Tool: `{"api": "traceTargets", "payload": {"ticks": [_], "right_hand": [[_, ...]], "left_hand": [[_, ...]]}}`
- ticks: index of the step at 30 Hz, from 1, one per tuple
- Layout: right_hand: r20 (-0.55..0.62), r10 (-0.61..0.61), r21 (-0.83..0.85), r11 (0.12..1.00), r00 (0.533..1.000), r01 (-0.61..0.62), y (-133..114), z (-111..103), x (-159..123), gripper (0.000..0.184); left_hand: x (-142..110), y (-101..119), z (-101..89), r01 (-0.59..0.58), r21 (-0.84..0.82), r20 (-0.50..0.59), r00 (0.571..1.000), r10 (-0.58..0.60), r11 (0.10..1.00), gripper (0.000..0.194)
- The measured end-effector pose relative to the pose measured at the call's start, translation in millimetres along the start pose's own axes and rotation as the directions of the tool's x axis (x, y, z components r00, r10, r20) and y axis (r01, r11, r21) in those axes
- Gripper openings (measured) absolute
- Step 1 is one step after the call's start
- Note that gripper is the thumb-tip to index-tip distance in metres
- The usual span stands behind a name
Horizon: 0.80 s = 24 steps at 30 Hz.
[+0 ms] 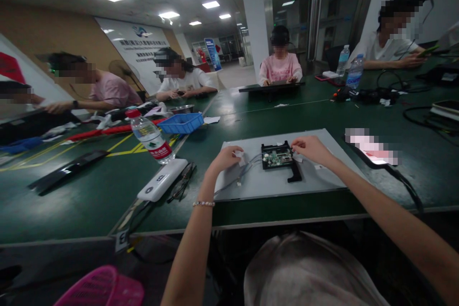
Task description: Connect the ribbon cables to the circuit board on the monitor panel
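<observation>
A green circuit board [278, 157] in a black plastic frame [294, 172] lies on a flat light-grey panel [251, 189] in front of me. Thin grey wires [251, 162] run from the board's left side across the panel. My left hand [227, 158] is over the panel's left part, its fingers curled and closed round a small white piece [239, 158], perhaps tape or paper. At the frame's upper right corner, my right hand [311, 148] is pinched together. What its fingertips hold is too small to make out; another whitish scrap shows just below them.
Left of the panel are a white power bank [163, 180], glasses [182, 182], a water bottle [152, 137] and a blue tray [182, 123]. A phone [371, 148] with a cable lies to the right. Several people sit around the green table [201, 220]. Below is a pink basket [107, 287].
</observation>
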State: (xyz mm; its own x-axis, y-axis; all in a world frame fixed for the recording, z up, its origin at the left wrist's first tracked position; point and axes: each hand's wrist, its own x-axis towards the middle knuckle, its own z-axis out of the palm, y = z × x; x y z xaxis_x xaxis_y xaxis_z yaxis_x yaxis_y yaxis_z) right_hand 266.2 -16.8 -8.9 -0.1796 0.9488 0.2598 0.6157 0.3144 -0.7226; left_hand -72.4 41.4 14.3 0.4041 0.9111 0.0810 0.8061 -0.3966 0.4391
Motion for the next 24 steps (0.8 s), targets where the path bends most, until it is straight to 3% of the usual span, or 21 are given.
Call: {"api": "traceTargets", "payload": {"ticks": [4,8,11,17,24], "right_hand": [[0.012,0.022,-0.024,0.999,1.0,-0.022,-7,-2,-2,0.019],[-0.004,0.011,-0.035,0.999,1.0,-0.011,-15,-2,-3,0.018],[0.003,-0.033,-0.043,0.999,0.999,0.033,-24,1,-4,0.019],[0.109,-0.229,-0.139,0.96,0.967,0.243,-48,14,-3,0.021],[0.274,-0.484,-0.197,0.818,0.831,0.541,-83,43,-2,0.023]], "left_hand": [[-5,6,-4.5,0.011,-0.133,-0.076,0.997,-0.021,0.991,0.024],[-14,13,-12.2,-0.012,-0.418,-0.168,0.984,-0.064,0.908,0.032],[-21,22,-11.9,-0.021,-0.508,-0.129,0.99,-0.053,0.861,0.033],[-21,32,3.6,-0.053,-0.406,0.01,0.998,0.062,0.912,0.025],[-22,30,3.3,-0.147,-0.236,0.032,0.987,0.158,0.961,0.023]]}}
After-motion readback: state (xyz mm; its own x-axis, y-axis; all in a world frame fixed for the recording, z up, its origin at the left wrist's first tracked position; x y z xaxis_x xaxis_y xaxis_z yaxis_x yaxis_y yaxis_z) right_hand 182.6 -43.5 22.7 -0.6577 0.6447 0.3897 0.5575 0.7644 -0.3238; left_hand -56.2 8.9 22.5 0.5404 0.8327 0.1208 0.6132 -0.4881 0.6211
